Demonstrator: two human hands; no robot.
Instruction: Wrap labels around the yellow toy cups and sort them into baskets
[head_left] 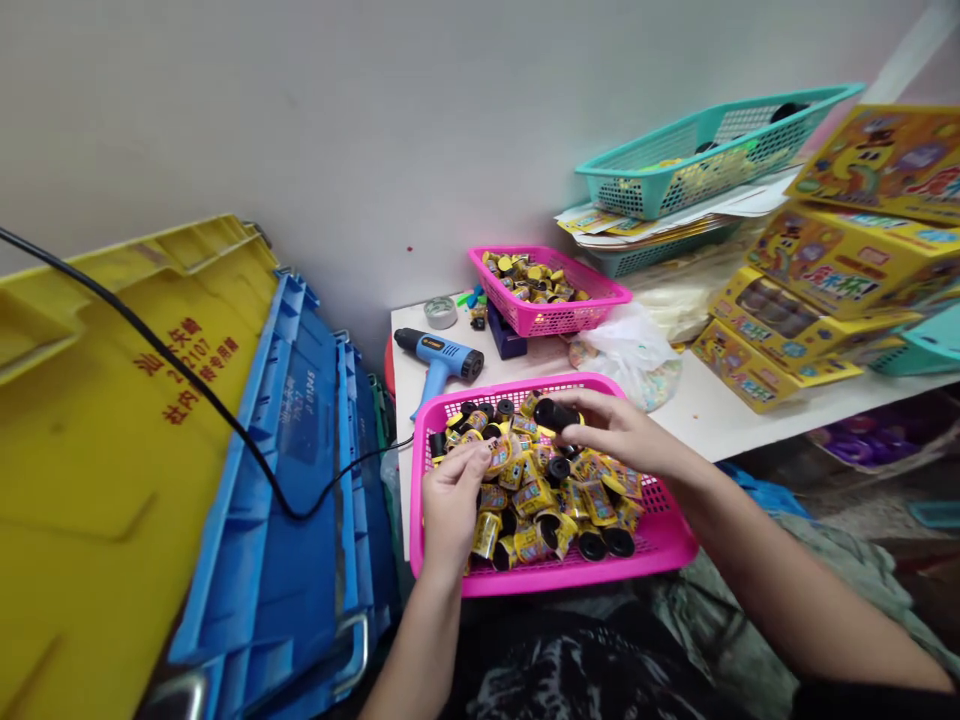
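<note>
My right hand pinches a black cylinder between thumb and fingers, above the back of a pink plastic basket. The basket is heaped with small yellow-wrapped, black-capped cylinders. My left hand hangs over the basket's left side, fingers curled against the heap. Whether those fingers hold one of the cylinders is hidden behind the hand.
A smaller pink basket of similar items, a blue heat gun, and a tape roll stand on the white table. Farther right are a teal basket and printed yellow boxes. Yellow and blue crates lean at left.
</note>
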